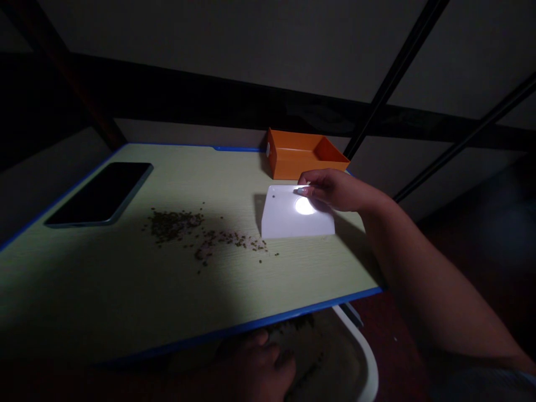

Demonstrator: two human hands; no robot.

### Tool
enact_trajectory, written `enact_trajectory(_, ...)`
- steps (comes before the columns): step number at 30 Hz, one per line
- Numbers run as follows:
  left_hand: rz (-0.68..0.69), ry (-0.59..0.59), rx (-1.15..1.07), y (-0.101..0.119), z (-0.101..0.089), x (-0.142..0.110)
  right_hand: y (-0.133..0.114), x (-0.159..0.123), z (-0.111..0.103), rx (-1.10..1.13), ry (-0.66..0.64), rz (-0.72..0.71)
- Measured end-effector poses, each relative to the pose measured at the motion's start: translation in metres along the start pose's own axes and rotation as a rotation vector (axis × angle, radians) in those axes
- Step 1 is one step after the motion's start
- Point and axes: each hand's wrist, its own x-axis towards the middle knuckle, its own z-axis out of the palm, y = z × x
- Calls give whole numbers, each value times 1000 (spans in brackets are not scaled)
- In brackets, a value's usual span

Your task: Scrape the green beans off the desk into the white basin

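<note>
My right hand point(330, 188) pinches the top edge of a white plastic scraper point(288, 218). A bright light spot shines on its face, and its lower edge meets the pale tabletop point(234, 184). Left of the scraper lie small dark grains point(173, 224), heaped at one end and thinly scattered toward it. Some pale powder point(215, 241) is mixed among them. Below the table's front edge, in deep shadow, is my left hand point(263, 365) with its fingers curled. What it grips, if anything, is hidden. Beneath it is a white-rimmed tub point(368, 357) with dark bits inside.
An open orange box point(307, 162) stands at the back right, just behind the scraper. A dark-screened phone or tablet point(103, 192) lies at the left. Blue edging point(293, 319) runs around the table, and a pale wall with dark strips rises behind it.
</note>
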Motion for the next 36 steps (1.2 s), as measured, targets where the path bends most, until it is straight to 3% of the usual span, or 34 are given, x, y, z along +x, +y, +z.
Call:
enact_trajectory(13, -27, 28, 18, 2, 4, -2, 1, -2, -1, -23, -55, 3)
enact_trajectory(18, -8, 95, 31, 1, 4, -2, 0, -6, -4, 38, -111, 43)
enact_trajectory(25, -13, -44, 13, 1, -4, 0, 1, -8, -6, 14, -121, 42)
enact_trajectory(36, -41, -80, -46, 3, -6, 0, 3, -10, -12, -49, -248, 86)
